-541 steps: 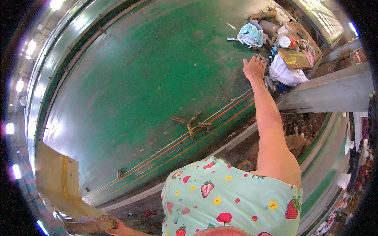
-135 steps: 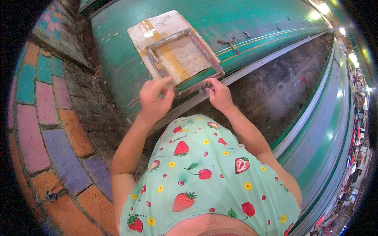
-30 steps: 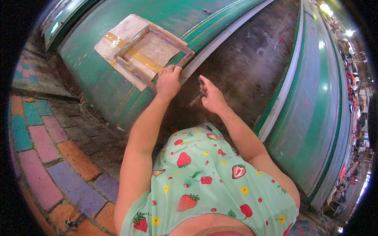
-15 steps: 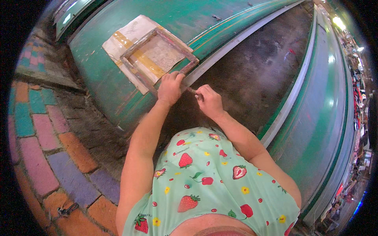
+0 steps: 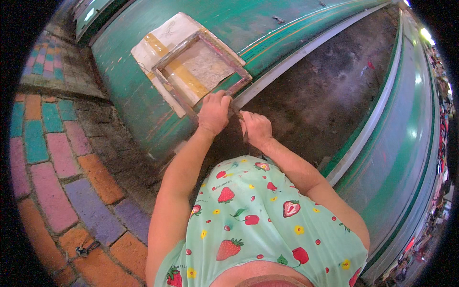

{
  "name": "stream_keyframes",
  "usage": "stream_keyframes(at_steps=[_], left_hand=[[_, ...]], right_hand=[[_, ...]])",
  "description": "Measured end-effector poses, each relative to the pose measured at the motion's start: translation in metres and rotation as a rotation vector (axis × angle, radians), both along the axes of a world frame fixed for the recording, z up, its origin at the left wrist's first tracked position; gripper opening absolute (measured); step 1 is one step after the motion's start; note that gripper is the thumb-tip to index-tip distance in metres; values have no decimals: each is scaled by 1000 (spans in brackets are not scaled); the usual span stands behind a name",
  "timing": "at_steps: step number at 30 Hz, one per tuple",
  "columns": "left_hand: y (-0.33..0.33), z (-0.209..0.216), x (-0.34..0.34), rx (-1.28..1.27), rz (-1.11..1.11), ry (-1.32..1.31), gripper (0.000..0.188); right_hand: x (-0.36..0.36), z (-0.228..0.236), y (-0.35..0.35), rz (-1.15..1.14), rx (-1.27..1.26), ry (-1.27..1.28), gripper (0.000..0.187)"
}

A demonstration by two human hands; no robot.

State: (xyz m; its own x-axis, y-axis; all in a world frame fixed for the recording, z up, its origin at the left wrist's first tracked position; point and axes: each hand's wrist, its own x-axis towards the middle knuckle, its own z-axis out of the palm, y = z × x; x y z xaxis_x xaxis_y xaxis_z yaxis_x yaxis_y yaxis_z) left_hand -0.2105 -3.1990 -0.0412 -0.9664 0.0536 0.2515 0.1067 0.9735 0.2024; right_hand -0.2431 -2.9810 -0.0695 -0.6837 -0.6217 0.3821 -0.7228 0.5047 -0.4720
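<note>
- Long green-painted tabletop with a pale metal edge (image 5: 119,95): runs from left of centre to the upper right of the frame.
- Second green tabletop, glossy and pale-streaked (image 5: 397,148): right side of the frame.
- Paving of pink, orange, teal and purple bricks (image 5: 91,205): left and lower left.
- Dark, dusty ground strip (image 5: 315,95): between the two tabletops.
- Mint-green garment printed with strawberries and yellow flowers (image 5: 258,215): worn by the person, lower centre.
- Flat whitish cardboard panel with shiny tan tape (image 5: 174,31): lies on the first tabletop, upper left of centre.
- Worn, rectangular wooden frame (image 5: 238,85): overlaps the panel; near bar just above centre, close to the table edge.
- Left hand (image 5: 215,112): centre; fingers curled over the near bar, pinching it.
- Right hand (image 5: 257,128): just right of it; fingers pressed together on a small, thin dark tool (image 5: 244,132), blurred, exact kind unclear. Contact between tool and frame cannot be told.
- Small dark scrap (image 5: 278,19): on the tabletop, top of the frame.
</note>
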Motion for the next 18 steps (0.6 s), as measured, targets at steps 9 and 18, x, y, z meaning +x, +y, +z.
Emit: stream_keyframes(at_steps=[9,18], left_hand=[[0,-1,1,-22,-1,-65,35],[2,-1,5,57,-11,-80,38]], right_hand=[[0,-23,1,22,-102,-331,24],[11,-41,-8,-53,-584,-1251,15]])
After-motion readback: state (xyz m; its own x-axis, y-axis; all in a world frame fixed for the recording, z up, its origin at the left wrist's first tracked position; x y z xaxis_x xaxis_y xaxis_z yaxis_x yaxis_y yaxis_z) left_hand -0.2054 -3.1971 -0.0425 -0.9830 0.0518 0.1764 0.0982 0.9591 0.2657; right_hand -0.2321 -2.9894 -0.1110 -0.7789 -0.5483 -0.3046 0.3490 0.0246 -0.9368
